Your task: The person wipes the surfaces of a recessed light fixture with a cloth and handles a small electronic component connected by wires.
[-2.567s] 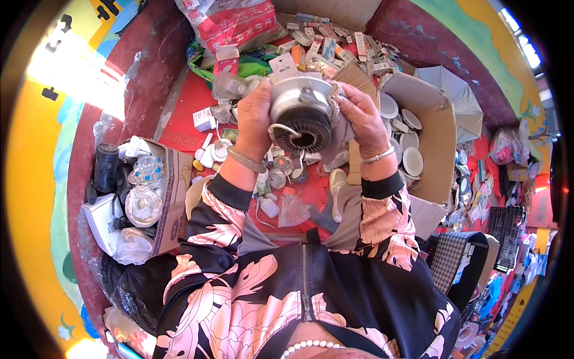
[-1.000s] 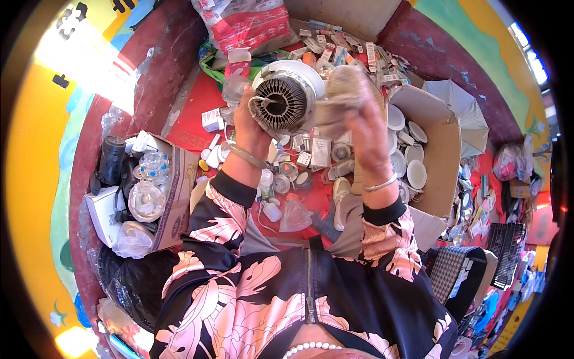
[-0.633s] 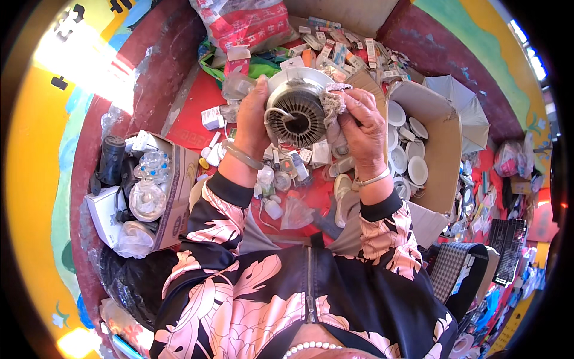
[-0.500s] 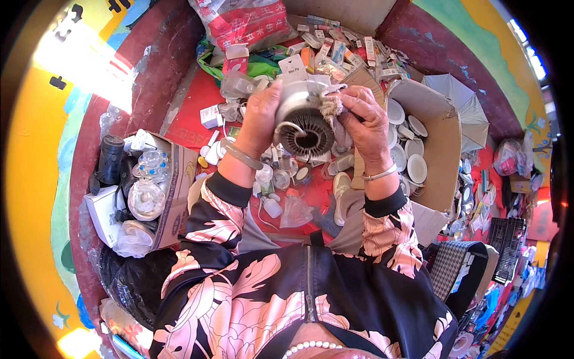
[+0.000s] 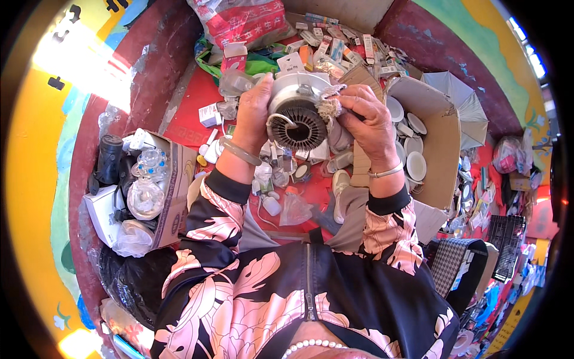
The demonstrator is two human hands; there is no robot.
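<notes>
In front of me is a downlight [image 5: 288, 99] with a white rim, a finned round heat sink and a white cable curling over the fins. My left hand [image 5: 255, 110] is closed around its left side. A greyish, worn rag [image 5: 329, 109] is pinched in my right hand [image 5: 366, 113] and presses against the right edge of the lamp. Part of the rag hangs below my fingers. The lamp's front side is turned away and hidden.
At the right stands a cardboard box [image 5: 439, 119] holding several white round lamps [image 5: 417, 167]. Another carton [image 5: 179, 191] at the left has plastic-wrapped items. Small boxes [image 5: 369, 49] are heaped at the back. Loose parts and a clear bag [image 5: 295, 209] lie on the red floor covering.
The downlight and my left hand have shifted slightly left and away from me. My right hand stays at the lamp's right edge with the rag, its wrist a little farther right.
</notes>
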